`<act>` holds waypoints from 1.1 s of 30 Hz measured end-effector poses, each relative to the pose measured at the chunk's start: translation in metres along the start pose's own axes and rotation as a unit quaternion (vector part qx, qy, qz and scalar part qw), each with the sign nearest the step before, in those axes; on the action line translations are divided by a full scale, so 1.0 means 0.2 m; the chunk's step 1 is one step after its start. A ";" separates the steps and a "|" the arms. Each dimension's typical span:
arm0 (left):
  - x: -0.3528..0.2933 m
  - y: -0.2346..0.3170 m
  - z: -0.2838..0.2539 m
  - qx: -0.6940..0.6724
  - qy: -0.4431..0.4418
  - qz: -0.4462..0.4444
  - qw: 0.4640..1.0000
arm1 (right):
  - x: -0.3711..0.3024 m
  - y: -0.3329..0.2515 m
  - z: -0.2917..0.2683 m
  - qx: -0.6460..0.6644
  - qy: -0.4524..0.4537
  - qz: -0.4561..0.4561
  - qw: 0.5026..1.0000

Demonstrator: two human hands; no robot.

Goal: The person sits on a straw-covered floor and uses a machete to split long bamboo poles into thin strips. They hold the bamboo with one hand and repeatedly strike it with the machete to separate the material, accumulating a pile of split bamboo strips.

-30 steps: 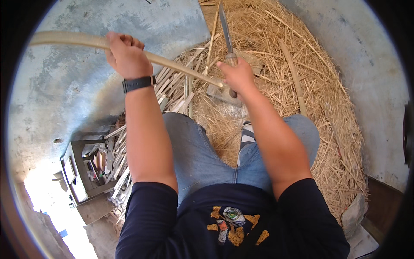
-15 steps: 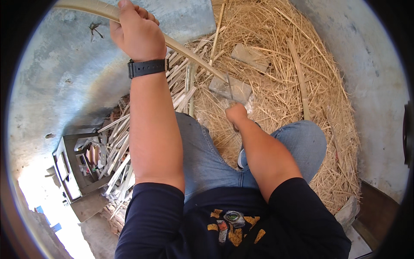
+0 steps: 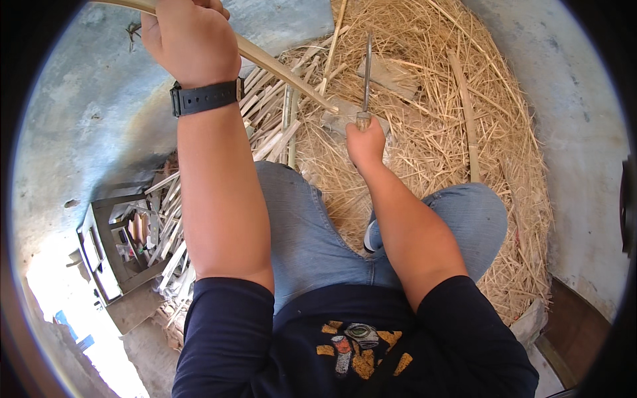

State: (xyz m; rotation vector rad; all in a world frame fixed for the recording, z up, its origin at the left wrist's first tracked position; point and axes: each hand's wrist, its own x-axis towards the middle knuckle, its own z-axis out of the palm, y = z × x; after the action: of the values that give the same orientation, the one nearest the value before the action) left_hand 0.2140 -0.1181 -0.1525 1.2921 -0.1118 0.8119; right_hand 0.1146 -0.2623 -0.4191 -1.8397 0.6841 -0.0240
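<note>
At the upper left, my left hand is closed around a long pale bamboo strip. The strip slants down to the right, and its near end lies over a flat grey block. My right hand, in front of that block, grips the handle of a knife. Its narrow blade points away from me, seen nearly edge-on, to the right of the strip's end. Blade and strip look apart. Part of the handle is hidden in my fist.
Straw-like bamboo shavings cover the floor ahead and to the right. Another strip and a second flat slab lie among them. Split sticks are piled on the left, near a dark frame. Bluish walls curve around.
My right hand has moved forward, and the knife blade has swung away from the strip's end to point ahead. My left hand has shifted slightly left with the bamboo strip.
</note>
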 end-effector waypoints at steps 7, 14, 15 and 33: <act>0.04 -0.02 0.02 0.016 0.013 0.009 1.000 | -0.12 0.24 -0.02 -0.196 -0.110 0.013 0.974; 0.09 -0.13 0.02 -0.073 -0.061 -0.048 0.994 | -0.10 0.29 0.01 -0.234 -0.202 0.078 0.948; 0.03 -0.04 0.08 0.014 0.005 0.008 1.000 | -0.10 0.28 0.01 -0.219 -0.195 0.085 0.952; 0.21 -0.13 -0.21 0.001 0.111 -0.025 0.994 | -0.05 0.42 0.03 -0.328 -0.177 0.001 0.928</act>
State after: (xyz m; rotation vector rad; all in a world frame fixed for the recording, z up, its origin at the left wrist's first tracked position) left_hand 0.2436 -0.0628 -0.1652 1.1931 0.0983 0.9060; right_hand 0.0700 -0.2706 -0.4919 -2.3933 0.4611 0.5917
